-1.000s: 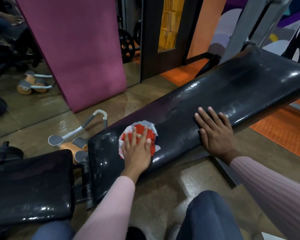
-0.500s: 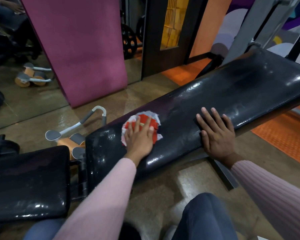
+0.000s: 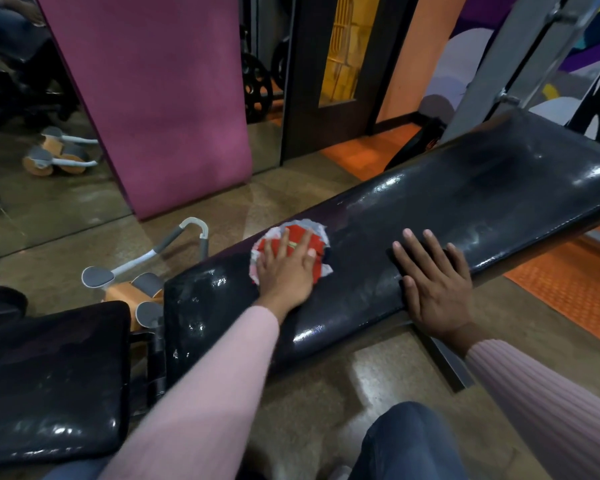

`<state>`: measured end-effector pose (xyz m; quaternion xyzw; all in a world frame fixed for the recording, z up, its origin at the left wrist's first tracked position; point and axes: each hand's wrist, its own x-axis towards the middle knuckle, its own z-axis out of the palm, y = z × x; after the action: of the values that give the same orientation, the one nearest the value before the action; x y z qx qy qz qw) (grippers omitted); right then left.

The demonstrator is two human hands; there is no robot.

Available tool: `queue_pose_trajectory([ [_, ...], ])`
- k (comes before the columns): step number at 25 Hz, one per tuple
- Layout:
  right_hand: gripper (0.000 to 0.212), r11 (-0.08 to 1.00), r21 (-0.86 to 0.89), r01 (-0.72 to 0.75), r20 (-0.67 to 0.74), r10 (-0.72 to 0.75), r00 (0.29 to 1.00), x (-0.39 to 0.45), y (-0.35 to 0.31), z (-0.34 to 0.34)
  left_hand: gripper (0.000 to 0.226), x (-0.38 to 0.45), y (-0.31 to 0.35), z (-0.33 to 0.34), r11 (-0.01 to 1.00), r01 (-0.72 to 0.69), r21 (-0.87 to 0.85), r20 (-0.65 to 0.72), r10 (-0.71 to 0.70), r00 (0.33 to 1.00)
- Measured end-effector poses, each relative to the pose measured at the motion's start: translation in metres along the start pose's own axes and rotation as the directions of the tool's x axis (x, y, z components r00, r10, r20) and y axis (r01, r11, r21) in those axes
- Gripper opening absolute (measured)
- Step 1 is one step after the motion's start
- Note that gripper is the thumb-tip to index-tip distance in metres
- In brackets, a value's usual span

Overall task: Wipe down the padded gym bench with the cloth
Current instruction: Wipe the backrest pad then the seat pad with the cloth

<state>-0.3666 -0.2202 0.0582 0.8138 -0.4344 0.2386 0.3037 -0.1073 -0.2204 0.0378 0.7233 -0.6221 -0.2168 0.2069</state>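
A long black padded bench (image 3: 465,209) runs from the lower left up to the right, its glossy surface scuffed. A red and white cloth (image 3: 293,239) lies crumpled on the pad near its far edge. My left hand (image 3: 286,268) presses flat on the cloth, fingers spread over it. My right hand (image 3: 433,285) rests palm down on the pad's near edge to the right, fingers apart, holding nothing.
A second black pad (image 3: 49,375) sits at lower left. An ab roller (image 3: 142,275) with grey handles lies on the floor behind the bench. A pink mat (image 3: 160,98) leans on a mirror. A grey steel frame (image 3: 513,60) rises at upper right. My knee (image 3: 409,441) is below.
My left hand has slid the cloth away from me and slightly right across the pad, toward its far edge. The right hand has stayed in place.
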Motion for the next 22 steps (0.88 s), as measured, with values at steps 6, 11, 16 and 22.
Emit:
queue_pose_trajectory([
  [6,0.050,1.000,0.000,-0.016,-0.005,0.016,1.000,-0.001,-0.001,0.003,0.049,-0.039,-0.030,0.003,0.996,0.084,0.035,-0.032,-0.083,0.996],
  [11,0.050,1.000,-0.003,-0.008,-0.002,0.008,1.000,-0.001,-0.001,0.000,0.048,-0.021,0.018,0.009,0.987,-0.136,0.081,-0.012,0.137,0.991],
  [16,0.050,1.000,-0.002,-0.013,0.016,0.013,1.000,0.001,-0.001,-0.001,0.048,0.031,-0.023,-0.012,0.997,0.068,0.022,0.008,-0.068,0.998],
  [22,0.050,1.000,0.005,-0.013,-0.015,0.013,1.000,0.001,-0.002,0.000,0.049,-0.030,-0.019,0.002,0.996,0.037,0.076,-0.012,-0.037,0.999],
])
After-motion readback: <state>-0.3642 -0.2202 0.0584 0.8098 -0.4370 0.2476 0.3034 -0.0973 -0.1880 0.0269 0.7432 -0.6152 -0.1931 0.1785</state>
